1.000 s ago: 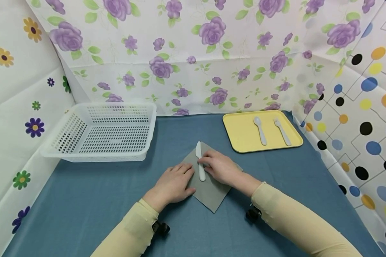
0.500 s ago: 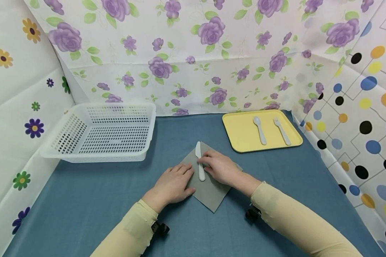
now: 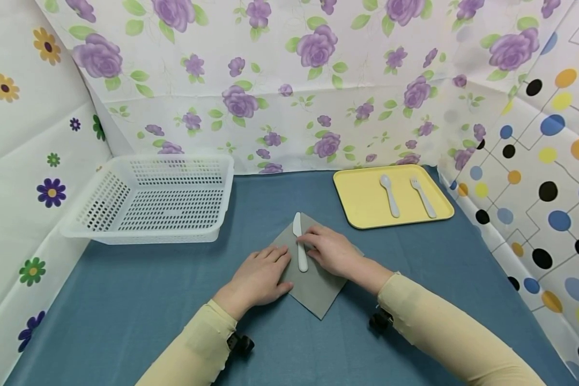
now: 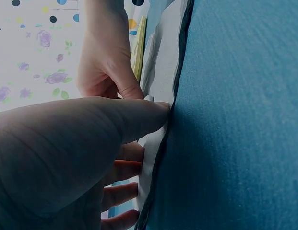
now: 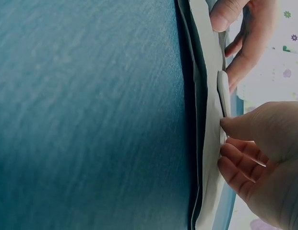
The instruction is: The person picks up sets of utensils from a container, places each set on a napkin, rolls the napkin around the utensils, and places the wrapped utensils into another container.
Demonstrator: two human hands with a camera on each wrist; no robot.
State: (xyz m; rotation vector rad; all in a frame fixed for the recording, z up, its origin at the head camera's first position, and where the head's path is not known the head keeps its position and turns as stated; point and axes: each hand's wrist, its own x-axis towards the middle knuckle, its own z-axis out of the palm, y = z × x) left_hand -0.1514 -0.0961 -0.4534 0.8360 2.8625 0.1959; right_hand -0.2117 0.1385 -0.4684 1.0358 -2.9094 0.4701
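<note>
A folded grey napkin (image 3: 320, 297) lies cornerwise on the blue cloth, its layered edge showing in both wrist views. On top of it is a white plastic knife (image 3: 303, 262), blade pointing away from me. My left hand (image 3: 260, 276) rests on the napkin's left side with fingers extended; its thumb touches the near edge in the left wrist view. My right hand (image 3: 333, 249) holds the knife around its middle, index finger across it and thumb on its right side. In the right wrist view, the right thumb (image 5: 242, 125) meets the knife (image 5: 224, 88), whose far part is hidden.
A white perforated basket (image 3: 207, 235) stands at the back left. At the back right is a yellow tray (image 3: 362, 198) bearing a spoon (image 3: 390, 195) and a fork (image 3: 423, 198). Patterned sheets rise behind and along both sides of the blue cloth (image 3: 140, 300).
The index finger of my right hand has slid slightly left, further over the knife. The left hand, napkin, and knife stay in place.
</note>
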